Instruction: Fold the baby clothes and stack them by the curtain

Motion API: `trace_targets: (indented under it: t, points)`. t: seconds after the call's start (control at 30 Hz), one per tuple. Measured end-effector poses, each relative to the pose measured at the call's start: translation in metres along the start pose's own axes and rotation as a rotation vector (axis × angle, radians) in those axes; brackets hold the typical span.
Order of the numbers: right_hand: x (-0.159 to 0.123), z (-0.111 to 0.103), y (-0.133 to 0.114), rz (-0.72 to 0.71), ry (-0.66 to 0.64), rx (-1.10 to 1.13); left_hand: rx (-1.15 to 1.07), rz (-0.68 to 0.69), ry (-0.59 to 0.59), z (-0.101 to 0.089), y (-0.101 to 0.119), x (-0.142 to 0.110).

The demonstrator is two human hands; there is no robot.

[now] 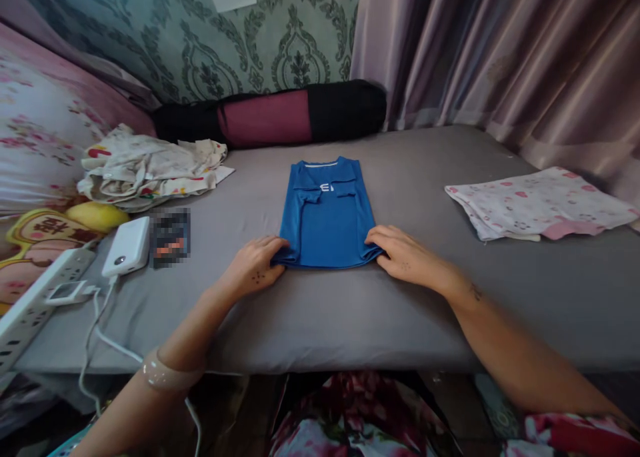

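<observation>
A blue long-sleeved shirt [330, 227] lies flat on the grey sheet, its sides and sleeves folded inward over the body. Part of a white print shows between the sleeves, and the neckline points away from me. My left hand [257, 264] pinches the near left corner of the hem, thumb below and fingers on top. At the near right corner, my right hand [403, 254] grips the hem the same way. The hem between both hands lies nearly straight along the sheet.
On the right is a folded pink-and-white patterned cloth [540, 204]. Crumpled printed fabric [150, 167] sits at the back left. A white power bank [127, 246], power strip [45, 307] and cables are at the left. A black-and-maroon bolster [270, 117] lines the wall.
</observation>
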State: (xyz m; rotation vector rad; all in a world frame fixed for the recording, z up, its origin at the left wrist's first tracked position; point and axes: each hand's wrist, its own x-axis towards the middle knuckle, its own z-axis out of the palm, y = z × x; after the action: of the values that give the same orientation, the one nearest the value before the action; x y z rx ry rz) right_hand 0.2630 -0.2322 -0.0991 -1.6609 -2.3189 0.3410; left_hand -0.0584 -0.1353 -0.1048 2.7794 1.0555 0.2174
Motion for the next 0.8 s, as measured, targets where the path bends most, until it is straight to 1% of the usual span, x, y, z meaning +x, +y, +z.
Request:
trace_targets:
  t: [0.07, 0.13, 0.27, 0.4, 0.57, 0.63, 0.73, 0.8]
  points:
    - [0.002, -0.002, 0.002, 0.029, -0.014, 0.009, -0.076, 0.004, 0.014, -0.001, -0.010, -0.002]
    - [0.004, -0.004, 0.004, 0.061, -0.019, 0.049, -0.159, -0.024, 0.036, -0.003, -0.015, -0.001]
    - [0.008, -0.007, 0.008, 0.138, 0.001, 0.177, -0.267, -0.139, 0.051, -0.009, -0.015, 0.005]
    - [0.011, -0.005, 0.011, 0.300, 0.038, 0.224, -0.320, -0.177, 0.059, -0.010, -0.014, 0.011]
    - [0.015, 0.001, 0.012, 0.430, 0.098, 0.170, -0.376, -0.402, 0.064, -0.002, -0.021, 0.021]
    - [0.017, 0.004, 0.013, 0.465, 0.105, 0.126, -0.358, -0.411, 0.068, 0.000, -0.023, 0.027]
    - [0.019, 0.007, 0.015, 0.504, 0.084, 0.078, -0.303, -0.368, 0.078, 0.002, -0.023, 0.033]
    - [0.021, 0.009, 0.016, 0.530, 0.062, 0.065, -0.287, -0.392, 0.090, 0.004, -0.023, 0.035]
